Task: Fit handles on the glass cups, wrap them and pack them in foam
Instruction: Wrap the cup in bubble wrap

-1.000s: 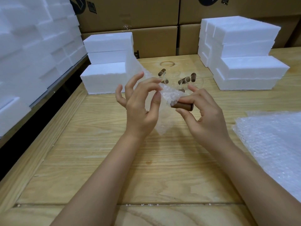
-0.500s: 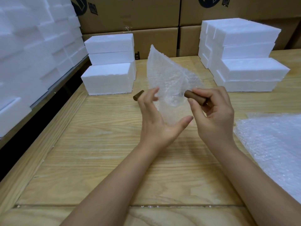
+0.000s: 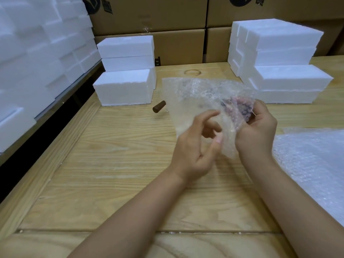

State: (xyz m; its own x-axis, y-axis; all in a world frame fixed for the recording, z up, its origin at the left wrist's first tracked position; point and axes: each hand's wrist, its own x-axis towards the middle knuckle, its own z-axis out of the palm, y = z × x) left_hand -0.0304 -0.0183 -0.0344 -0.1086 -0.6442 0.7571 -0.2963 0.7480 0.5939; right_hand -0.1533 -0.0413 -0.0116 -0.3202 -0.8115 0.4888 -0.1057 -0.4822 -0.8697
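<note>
A sheet of clear bubble wrap [image 3: 193, 97] hangs in the air above the wooden table [image 3: 115, 164]. My right hand [image 3: 257, 127] grips its right part, curled round something dark folded inside the wrap that I cannot make out. My left hand [image 3: 197, 146] is just left of it, fingers loosely curled and blurred, its fingertips at the wrap's lower edge. A brown wooden handle [image 3: 159, 107] shows at the wrap's left edge; the wrap hides whatever it is fixed to.
White foam blocks are stacked at the back left [image 3: 126, 71] and back right [image 3: 279, 58], with more foam along the left wall [image 3: 37, 53]. Cardboard boxes [image 3: 178, 25] stand behind. A pile of bubble wrap sheets [image 3: 312, 161] lies at the right.
The wrap has swung down from upright and spread left over the glassware. My right hand has folded the wrap round what it holds. My left hand let go of the sheet and dropped lower.
</note>
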